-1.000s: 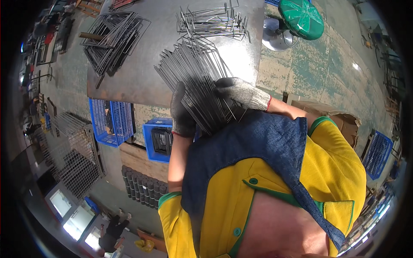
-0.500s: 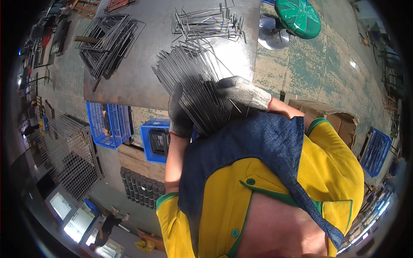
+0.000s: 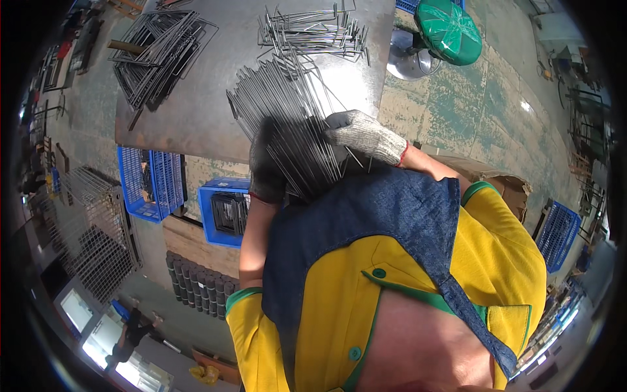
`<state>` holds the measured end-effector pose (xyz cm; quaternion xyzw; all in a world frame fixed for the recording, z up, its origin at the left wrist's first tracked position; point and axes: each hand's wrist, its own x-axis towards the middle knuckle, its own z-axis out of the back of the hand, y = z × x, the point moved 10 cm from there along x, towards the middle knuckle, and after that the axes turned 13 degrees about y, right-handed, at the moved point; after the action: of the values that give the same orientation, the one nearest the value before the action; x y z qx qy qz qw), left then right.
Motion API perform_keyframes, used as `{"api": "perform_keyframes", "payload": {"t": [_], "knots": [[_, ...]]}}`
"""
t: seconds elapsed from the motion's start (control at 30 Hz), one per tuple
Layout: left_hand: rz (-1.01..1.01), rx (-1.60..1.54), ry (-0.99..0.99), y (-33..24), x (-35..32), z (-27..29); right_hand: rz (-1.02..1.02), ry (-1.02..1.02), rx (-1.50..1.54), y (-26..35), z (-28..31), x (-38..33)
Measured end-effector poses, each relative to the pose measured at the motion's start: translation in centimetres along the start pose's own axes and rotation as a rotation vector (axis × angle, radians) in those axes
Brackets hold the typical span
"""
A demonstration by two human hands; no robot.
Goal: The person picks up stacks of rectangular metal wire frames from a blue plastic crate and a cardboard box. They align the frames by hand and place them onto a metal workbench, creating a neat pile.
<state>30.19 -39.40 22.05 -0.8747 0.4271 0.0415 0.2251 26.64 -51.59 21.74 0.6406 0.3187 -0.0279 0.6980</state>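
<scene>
Rods [image 3: 287, 124], thin, straight and grey, lie in a thick fanned bundle that both gloved hands hold at its near end, against the front edge of a steel table [image 3: 196, 124]. The left hand [image 3: 266, 168], in a dark glove with a red cuff line, is wrapped around the bundle from below and to the left, its fingers closed on the wires. The right hand [image 3: 366, 136], in a pale knitted glove with a coarse weave, presses on the bundle's right side, fingers curled over the strands. Beyond the grip the rods spread outward across the dull, scuffed tabletop, a few loose ones straying to the right. Farther beyond the hands sits a heap of bent wire pieces [image 3: 313, 32] with hooked ends, and off to the left of the grip a stack of flat wire frames [image 3: 157, 59] made of welded rectangles. Right of that far heap stands a round green stool [image 3: 450, 29] with a ribbed seat on a metal base. Below and left of the left hand, blue plastic crates [image 3: 186, 196] with slatted walls rest on the floor. Close under the grip hang a denim apron [image 3: 366, 222] and a yellow shirt [image 3: 509, 261] with green trim.
</scene>
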Motion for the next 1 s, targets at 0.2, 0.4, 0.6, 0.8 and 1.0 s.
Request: {"api": "perform_keyframes", "payload": {"t": [0.2,0.4,0.6,0.8,1.0], "knots": [[-0.029,-0.001,-0.041,-0.2,0.0,1.6,0.152,0.050,0.069,0.3,0.1,0.4],[-0.065,0.080,-0.098,-0.7,-0.1,0.1,0.124,0.050,0.279,-1.3,-0.3,1.3],[-0.107,0.167,-0.178,-1.5,-0.6,1.8,-0.245,0.015,0.144,-1.3,-0.1,-0.2],[-0.065,0.181,-0.205,-1.5,-0.4,1.3,-0.133,-0.081,0.298,-0.6,-0.3,-0.3],[-0.023,0.207,-0.153,-1.5,-0.2,0.7,-0.169,-0.108,0.045,0.2,0.1,0.1]]}}
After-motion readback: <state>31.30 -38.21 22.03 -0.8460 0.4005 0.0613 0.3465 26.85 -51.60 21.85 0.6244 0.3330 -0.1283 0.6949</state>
